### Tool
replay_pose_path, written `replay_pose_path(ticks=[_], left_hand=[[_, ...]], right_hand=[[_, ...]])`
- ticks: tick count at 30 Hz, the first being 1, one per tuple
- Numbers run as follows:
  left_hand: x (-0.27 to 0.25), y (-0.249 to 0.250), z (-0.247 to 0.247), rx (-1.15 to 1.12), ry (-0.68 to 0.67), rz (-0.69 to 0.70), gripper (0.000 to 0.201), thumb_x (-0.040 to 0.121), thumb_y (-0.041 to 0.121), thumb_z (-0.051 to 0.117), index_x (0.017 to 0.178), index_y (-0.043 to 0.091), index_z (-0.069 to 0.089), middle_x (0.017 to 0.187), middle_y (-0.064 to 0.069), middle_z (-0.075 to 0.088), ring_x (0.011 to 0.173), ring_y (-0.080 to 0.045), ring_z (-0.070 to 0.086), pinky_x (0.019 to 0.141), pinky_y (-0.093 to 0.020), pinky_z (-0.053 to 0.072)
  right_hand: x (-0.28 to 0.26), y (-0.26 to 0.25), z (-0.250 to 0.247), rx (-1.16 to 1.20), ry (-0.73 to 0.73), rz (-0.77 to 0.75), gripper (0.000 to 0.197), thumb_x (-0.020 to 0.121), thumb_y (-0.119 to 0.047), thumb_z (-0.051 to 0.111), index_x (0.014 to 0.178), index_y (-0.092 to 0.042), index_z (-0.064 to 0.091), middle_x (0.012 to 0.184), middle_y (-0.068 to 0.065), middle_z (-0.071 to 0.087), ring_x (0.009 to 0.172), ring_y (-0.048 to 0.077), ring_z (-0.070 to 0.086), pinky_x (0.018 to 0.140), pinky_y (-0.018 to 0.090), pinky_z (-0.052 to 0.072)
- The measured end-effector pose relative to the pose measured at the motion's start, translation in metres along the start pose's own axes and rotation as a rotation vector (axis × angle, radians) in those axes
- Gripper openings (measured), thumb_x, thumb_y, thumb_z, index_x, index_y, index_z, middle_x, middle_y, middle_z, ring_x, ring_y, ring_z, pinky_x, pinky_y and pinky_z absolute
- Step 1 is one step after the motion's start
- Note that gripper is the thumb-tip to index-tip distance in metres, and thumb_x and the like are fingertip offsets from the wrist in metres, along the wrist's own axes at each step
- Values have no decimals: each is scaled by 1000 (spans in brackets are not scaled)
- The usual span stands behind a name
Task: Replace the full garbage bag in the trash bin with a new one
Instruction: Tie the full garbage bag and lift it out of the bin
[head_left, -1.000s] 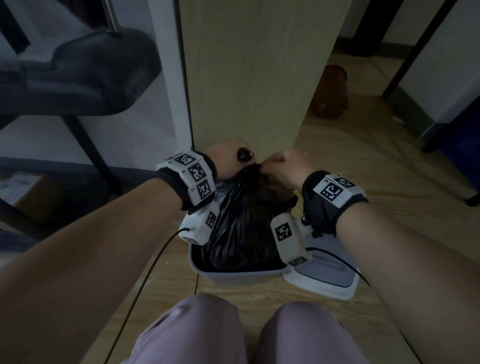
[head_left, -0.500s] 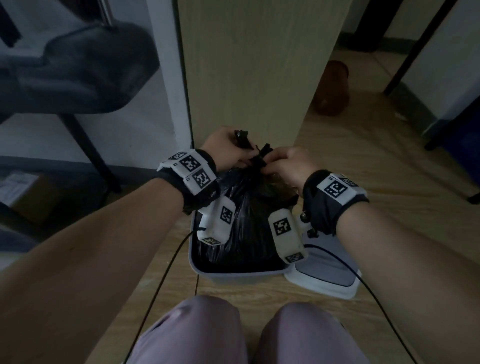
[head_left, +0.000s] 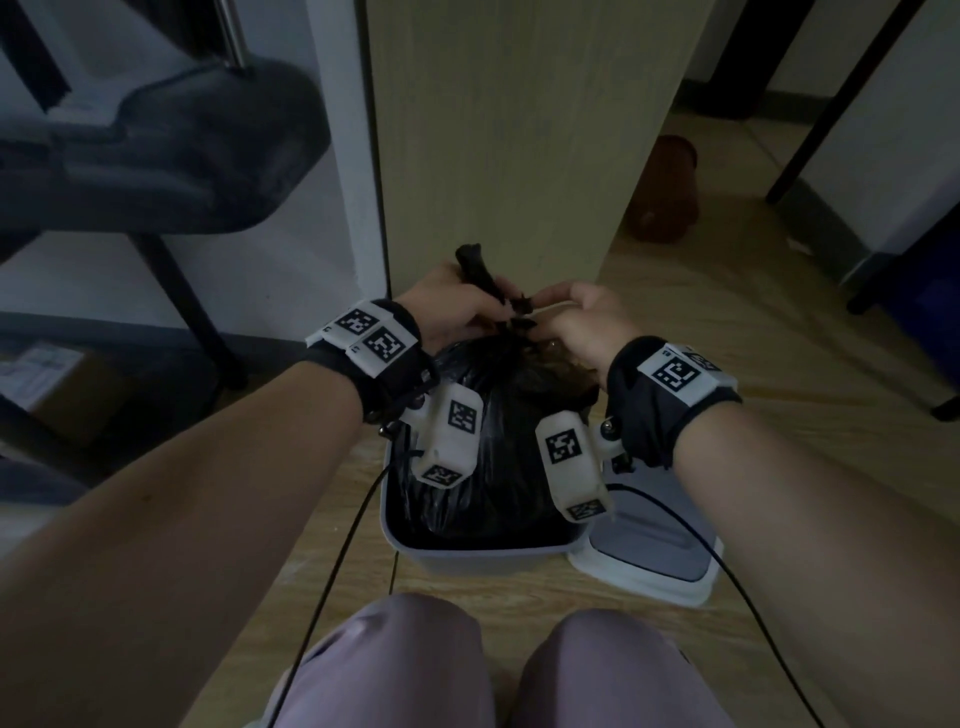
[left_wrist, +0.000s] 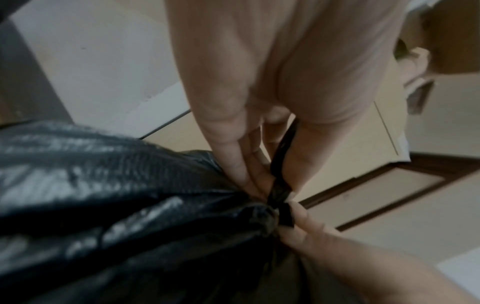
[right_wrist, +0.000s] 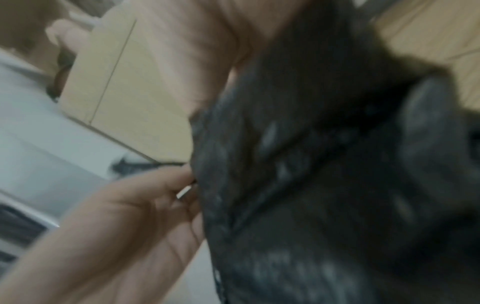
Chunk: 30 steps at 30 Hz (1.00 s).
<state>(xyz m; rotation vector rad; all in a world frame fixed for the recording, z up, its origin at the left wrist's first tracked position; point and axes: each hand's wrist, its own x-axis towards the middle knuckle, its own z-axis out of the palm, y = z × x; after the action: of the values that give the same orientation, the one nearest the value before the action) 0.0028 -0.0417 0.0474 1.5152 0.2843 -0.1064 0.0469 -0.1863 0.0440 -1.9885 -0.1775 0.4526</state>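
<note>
A full black garbage bag stands inside a grey trash bin on the floor in front of me. Its top is gathered into a twisted neck with two short tails. My left hand grips one tail, which sticks up above the fist. My right hand pinches the other tail just right of the knot. In the left wrist view, the left fingers hold a black strip above the knot, and the right fingers pinch beside it. The right wrist view is blurred, filled by the bag.
The bin's white lid lies on the wooden floor at its right. A light wood panel rises right behind the bin. A dark chair stands at the left, a brown jar at the back right. My knees are just below the bin.
Both hands have lifted a little and drawn apart. The bag's tails, hidden in the fists a second ago, now stick out, the left one rising above the left hand.
</note>
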Motion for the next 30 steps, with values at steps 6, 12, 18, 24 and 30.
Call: replay_pose_path(ticks=[6,12,18,24,30], left_hand=[[-3,1,-2,-32,-6,35,28,84,-15,53,66,8,54,77,-8,57,76,-16,60,69,-20,57],[-4,-1,-4,-56,-20,4,30,83,-16,47,64,7,52,77,-6,56,80,-15,58,70,-21,55],[-5,-1,0,-76,-53,-38,31,83,-18,44,66,7,49,74,-7,52,73,-15,56,51,-16,55],[-4,-5,1,19,-89,-85,27,81,-17,50,72,9,55,79,-8,57,72,-16,56,52,-16,54],[-6,-5,-2,19,-45,-34,24,80,-11,62,74,11,57,77,-6,62,68,-13,62,59,-15,57]], right_hand=[[-1,-1,3,103,-51,35,28,71,4,67,81,-22,63,86,3,67,87,21,64,83,36,53],[3,-2,-2,313,-139,155,44,86,-9,61,126,-25,51,108,5,64,84,23,65,93,39,50],[5,-5,1,195,-125,70,12,82,-3,67,83,-15,69,80,2,68,71,12,62,58,17,50],[13,-9,-5,180,6,-25,21,72,3,73,70,-17,67,81,3,69,78,14,63,65,22,49],[12,-6,-9,377,29,14,21,81,6,63,91,-11,65,91,9,68,81,19,67,65,20,57]])
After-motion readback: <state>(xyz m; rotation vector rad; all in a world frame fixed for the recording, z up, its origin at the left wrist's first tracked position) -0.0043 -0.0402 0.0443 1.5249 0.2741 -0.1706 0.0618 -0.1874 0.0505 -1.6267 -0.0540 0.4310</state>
